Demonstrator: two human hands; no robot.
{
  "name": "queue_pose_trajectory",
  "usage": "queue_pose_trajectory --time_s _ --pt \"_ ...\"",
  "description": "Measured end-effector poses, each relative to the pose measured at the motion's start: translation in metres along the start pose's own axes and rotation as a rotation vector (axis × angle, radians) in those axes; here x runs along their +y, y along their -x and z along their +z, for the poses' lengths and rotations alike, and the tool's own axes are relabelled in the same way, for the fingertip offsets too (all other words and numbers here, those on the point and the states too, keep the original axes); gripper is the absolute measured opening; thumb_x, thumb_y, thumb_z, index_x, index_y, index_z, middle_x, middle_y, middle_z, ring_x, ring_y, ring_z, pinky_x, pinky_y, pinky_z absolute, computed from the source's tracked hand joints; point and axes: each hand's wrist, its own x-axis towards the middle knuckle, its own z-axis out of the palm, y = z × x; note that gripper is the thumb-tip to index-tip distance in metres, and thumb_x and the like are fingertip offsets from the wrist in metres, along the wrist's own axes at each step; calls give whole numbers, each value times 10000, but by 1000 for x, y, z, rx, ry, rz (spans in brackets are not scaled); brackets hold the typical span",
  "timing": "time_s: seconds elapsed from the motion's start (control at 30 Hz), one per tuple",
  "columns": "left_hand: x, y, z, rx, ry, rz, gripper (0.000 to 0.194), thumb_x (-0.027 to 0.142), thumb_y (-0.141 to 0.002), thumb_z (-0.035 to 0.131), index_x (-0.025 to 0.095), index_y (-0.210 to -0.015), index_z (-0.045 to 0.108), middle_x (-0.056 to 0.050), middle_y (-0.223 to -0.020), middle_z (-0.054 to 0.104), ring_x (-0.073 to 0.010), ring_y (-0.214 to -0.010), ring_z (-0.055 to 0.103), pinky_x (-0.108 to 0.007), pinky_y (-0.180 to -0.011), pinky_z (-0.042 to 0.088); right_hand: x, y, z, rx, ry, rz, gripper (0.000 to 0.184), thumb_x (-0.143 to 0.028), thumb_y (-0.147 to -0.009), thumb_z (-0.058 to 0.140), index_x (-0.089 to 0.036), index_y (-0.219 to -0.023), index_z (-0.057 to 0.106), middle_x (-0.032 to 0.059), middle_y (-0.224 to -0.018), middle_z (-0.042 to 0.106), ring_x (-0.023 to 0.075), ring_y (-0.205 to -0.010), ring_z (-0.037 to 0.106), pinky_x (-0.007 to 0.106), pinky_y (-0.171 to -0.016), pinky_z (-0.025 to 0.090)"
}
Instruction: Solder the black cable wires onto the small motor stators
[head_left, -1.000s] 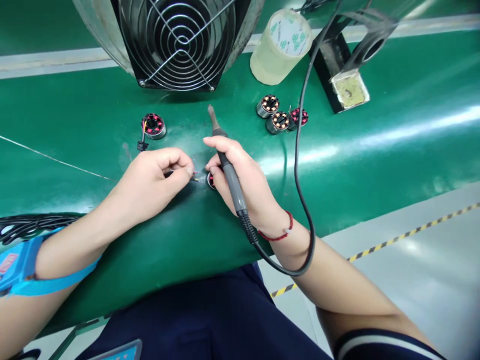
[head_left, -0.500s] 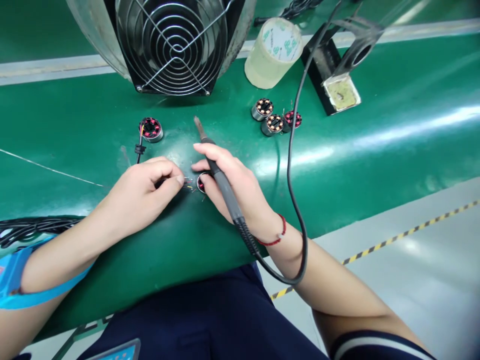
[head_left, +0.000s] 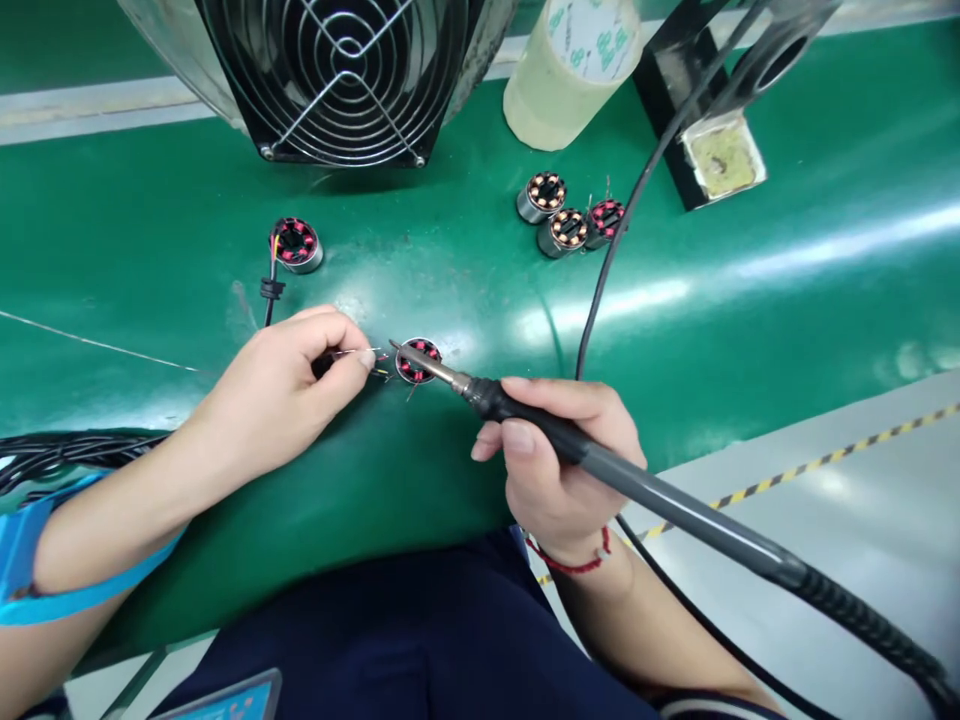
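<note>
My right hand (head_left: 574, 460) grips a soldering iron (head_left: 645, 480), its metal tip reaching left over a small motor stator (head_left: 418, 372) with red windings. The tip is close to thin wire ends (head_left: 382, 372) that stick out from my left hand (head_left: 307, 375). Thumb and forefinger of that hand are pinched on a dark cable with stripped, coloured ends; a thin strand of what looks like solder wire also shows at the fingertips. Whether the iron's tip touches the wires or the stator, I cannot tell.
A finished-looking stator with a cable (head_left: 298, 245) lies left. Several more stators (head_left: 564, 232) stand right, below a tape roll (head_left: 562, 85). A fan (head_left: 349, 90) is at the back, an iron stand with sponge (head_left: 724, 160) back right, black cables (head_left: 67, 455) far left.
My right hand has moved right and toward me, away from the stator, and turned the iron so its tip points left at the wires. My left hand keeps its pinch nearly in place.
</note>
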Motion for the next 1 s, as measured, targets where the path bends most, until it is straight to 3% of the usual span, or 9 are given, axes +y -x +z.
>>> queue_pose_trajectory --time_s 0.33,0.57,0.67,0.77,0.93,1.0 --pt "2 -1 -1 14 -9 -26 240 309 -870 533 189 -676 609 23 -659 547 -103 -567 436 -266 -561 329 2 1 0 6 -14 57 182 -387 -937 721 -313 -1103 715 4 -906 794 175 -646 764 291 -558 643" --pt "3 -2 0 16 -14 -41 237 308 -862 531 188 -672 608 24 -660 554 -101 -568 438 -264 -566 333 -1 -1 1 37 -57 38 216 -380 -930 739 -293 -1125 712 -13 -854 767 122 -517 692 253 -441 582" --pt "4 -2 0 22 -21 -40 237 299 -866 528 186 -674 610 26 -663 554 -98 -572 440 -260 -569 334 -2 -6 2 32 -35 7 216 -381 -955 705 -298 -1154 709 15 -927 783 149 -628 741 277 -547 642" --pt "4 -3 0 22 -27 -34 241 299 -870 525 184 -677 612 26 -670 560 -99 -584 449 -258 -583 346 -5 -14 2 -58 1 -41 233 -327 -967 690 -292 -1197 696 24 -1030 798 182 -791 785 327 -731 692" --pt "3 -3 -1 21 -26 -37 249 317 -876 514 187 -687 611 26 -680 567 -107 -592 458 -262 -606 377 -15 -35 -1 -277 29 -77 362 -237 -1001 635 -319 -1352 608 3 -1285 745 146 -921 795 258 -787 685" --pt "3 -2 -1 19 -19 -41 252 330 -878 514 190 -695 615 26 -684 571 -113 -601 471 -267 -618 391 -19 -46 0 -342 50 -74 353 -207 -1022 584 -313 -1359 586 -9 -1284 742 126 -942 790 244 -841 670"
